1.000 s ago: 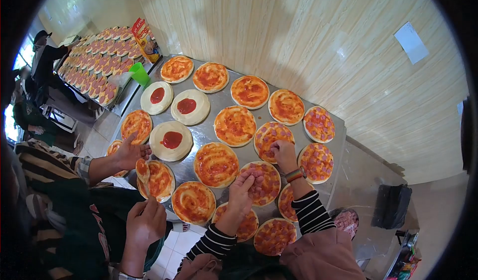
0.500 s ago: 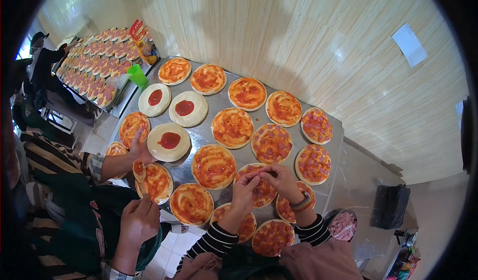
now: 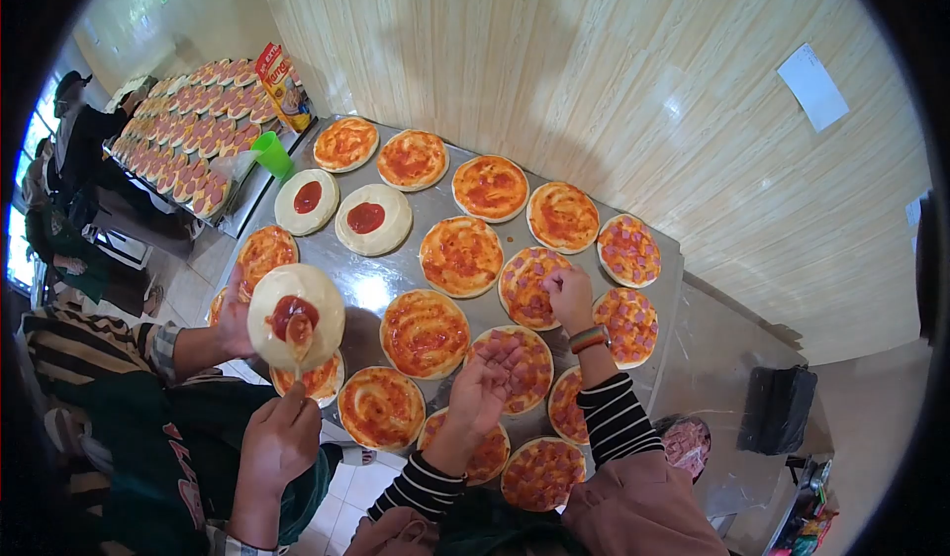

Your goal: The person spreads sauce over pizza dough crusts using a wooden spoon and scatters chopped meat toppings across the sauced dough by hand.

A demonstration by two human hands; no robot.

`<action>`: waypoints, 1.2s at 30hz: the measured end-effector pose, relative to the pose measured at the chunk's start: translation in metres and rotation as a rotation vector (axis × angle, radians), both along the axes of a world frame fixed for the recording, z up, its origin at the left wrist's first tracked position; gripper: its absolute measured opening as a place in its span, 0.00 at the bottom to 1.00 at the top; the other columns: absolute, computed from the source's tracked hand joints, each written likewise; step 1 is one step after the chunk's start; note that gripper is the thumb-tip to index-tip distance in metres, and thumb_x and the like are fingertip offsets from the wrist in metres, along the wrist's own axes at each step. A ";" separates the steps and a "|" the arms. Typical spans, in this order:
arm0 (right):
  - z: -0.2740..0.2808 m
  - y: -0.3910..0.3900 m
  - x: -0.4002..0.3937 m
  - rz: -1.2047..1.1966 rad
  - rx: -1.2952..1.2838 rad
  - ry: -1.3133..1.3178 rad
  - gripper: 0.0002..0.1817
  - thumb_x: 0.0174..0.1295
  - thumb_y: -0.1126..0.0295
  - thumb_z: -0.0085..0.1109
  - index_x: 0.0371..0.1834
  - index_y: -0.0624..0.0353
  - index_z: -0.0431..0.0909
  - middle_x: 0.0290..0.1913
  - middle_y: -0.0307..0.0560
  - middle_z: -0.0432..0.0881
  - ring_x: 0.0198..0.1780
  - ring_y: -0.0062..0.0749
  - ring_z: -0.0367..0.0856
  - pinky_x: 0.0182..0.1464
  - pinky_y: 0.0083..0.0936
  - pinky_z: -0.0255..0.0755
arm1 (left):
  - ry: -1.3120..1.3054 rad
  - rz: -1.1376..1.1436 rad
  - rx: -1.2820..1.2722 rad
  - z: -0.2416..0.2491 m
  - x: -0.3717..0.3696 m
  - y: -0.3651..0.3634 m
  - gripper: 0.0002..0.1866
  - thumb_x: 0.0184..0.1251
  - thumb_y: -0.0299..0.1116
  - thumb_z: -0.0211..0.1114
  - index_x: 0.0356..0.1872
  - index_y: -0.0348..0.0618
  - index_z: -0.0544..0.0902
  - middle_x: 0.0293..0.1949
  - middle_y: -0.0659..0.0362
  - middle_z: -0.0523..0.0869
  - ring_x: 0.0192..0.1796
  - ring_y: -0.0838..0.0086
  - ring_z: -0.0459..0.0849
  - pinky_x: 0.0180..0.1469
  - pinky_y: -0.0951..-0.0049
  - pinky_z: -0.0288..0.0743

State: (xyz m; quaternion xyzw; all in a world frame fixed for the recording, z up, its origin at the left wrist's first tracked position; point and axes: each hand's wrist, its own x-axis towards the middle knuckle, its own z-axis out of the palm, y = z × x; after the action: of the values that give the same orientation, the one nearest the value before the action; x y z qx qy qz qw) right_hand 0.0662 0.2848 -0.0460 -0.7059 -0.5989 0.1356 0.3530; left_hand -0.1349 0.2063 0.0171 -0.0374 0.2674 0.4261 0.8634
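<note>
My right hand (image 3: 571,301) is closed in a loose fist over the right edge of a pizza base (image 3: 524,284) with red sauce and pink diced ham. Whatever its fingers hold is hidden. My left hand (image 3: 483,383) is palm up with half-curled fingers apart, above another sauced base (image 3: 531,366) with ham cubes. Whether small bits lie in that palm is too fine to tell. More ham-topped bases, such as one at the right (image 3: 625,326) and one at the front (image 3: 542,474), lie around my hands.
At left, a co-worker's hand (image 3: 235,319) lifts a dough base (image 3: 297,309) while the other hand (image 3: 280,447) works a sauce spoon (image 3: 299,336). Sauced bases cover the metal table (image 3: 332,254). A bowl of diced ham (image 3: 685,444) stands right; a green cup (image 3: 269,152) stands far left.
My hands have parted: the right moved up and right to another base, while the left turned palm up. The co-worker has raised a dough base off the table and brought the spoon onto its sauce.
</note>
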 end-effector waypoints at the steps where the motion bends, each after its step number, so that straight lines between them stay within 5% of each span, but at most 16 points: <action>1: -0.002 0.001 -0.002 -0.051 -0.016 -0.077 0.03 0.44 0.74 0.59 0.20 0.62 0.75 0.27 0.48 0.74 0.33 0.42 0.73 0.37 0.34 0.67 | 0.002 0.002 0.000 -0.002 -0.004 -0.001 0.21 0.50 0.14 0.42 0.47 0.41 0.67 0.50 0.53 0.72 0.52 0.68 0.72 0.53 0.70 0.69; 6: 0.009 -0.001 -0.013 -0.129 -0.051 -0.222 0.04 0.44 0.73 0.59 0.20 0.60 0.75 0.31 0.48 0.71 0.36 0.44 0.72 0.40 0.35 0.66 | 0.048 0.039 0.053 0.003 -0.013 -0.004 0.22 0.51 0.12 0.42 0.49 0.39 0.65 0.54 0.51 0.68 0.59 0.64 0.66 0.60 0.67 0.63; 9: 0.025 -0.014 -0.019 -0.143 0.161 -0.295 0.04 0.46 0.73 0.59 0.23 0.61 0.75 0.29 0.47 0.71 0.33 0.40 0.72 0.36 0.32 0.67 | 0.071 0.019 0.122 0.002 -0.014 -0.006 0.20 0.54 0.13 0.44 0.50 0.38 0.64 0.55 0.50 0.67 0.60 0.64 0.65 0.60 0.69 0.64; 11: 0.038 -0.032 -0.025 -0.006 0.086 0.243 0.06 0.49 0.72 0.59 0.28 0.61 0.76 0.28 0.45 0.72 0.29 0.33 0.71 0.32 0.26 0.66 | 0.094 0.021 0.120 0.000 -0.011 -0.006 0.19 0.57 0.15 0.46 0.51 0.38 0.64 0.54 0.51 0.68 0.59 0.65 0.67 0.58 0.70 0.65; 14: 0.077 -0.068 -0.038 0.296 -0.101 0.520 0.08 0.52 0.71 0.59 0.33 0.62 0.76 0.32 0.38 0.71 0.28 0.19 0.69 0.31 0.13 0.64 | 0.161 -0.013 0.141 0.000 -0.006 -0.009 0.18 0.60 0.20 0.50 0.53 0.38 0.63 0.52 0.53 0.70 0.56 0.68 0.70 0.56 0.73 0.68; 17: 0.113 -0.094 -0.045 0.366 -0.199 0.484 0.08 0.53 0.72 0.58 0.36 0.61 0.76 0.31 0.36 0.70 0.29 0.17 0.67 0.31 0.13 0.63 | 0.239 -0.064 0.220 0.005 0.004 -0.014 0.17 0.62 0.23 0.52 0.53 0.37 0.65 0.49 0.54 0.73 0.52 0.71 0.73 0.54 0.75 0.70; 27: 0.122 -0.151 -0.008 0.377 -0.024 0.095 0.10 0.44 0.77 0.60 0.32 0.59 0.77 0.31 0.44 0.71 0.34 0.37 0.73 0.36 0.26 0.68 | 0.213 -0.181 0.282 0.020 0.045 -0.057 0.16 0.64 0.27 0.50 0.53 0.37 0.67 0.47 0.56 0.76 0.48 0.74 0.76 0.51 0.76 0.71; 36: 0.123 -0.239 0.041 0.264 0.042 0.175 0.06 0.46 0.69 0.58 0.26 0.59 0.75 0.30 0.48 0.74 0.36 0.43 0.73 0.38 0.33 0.68 | 0.253 -0.283 0.371 0.028 0.095 -0.125 0.13 0.62 0.26 0.54 0.47 0.35 0.71 0.42 0.55 0.77 0.43 0.72 0.78 0.47 0.74 0.73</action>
State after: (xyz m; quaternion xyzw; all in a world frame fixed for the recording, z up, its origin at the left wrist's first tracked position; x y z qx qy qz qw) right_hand 0.1071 0.0458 0.0769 -0.5992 -0.6561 0.2292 0.3974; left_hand -0.0404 0.0813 0.0453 0.2126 0.2931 0.3441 0.8663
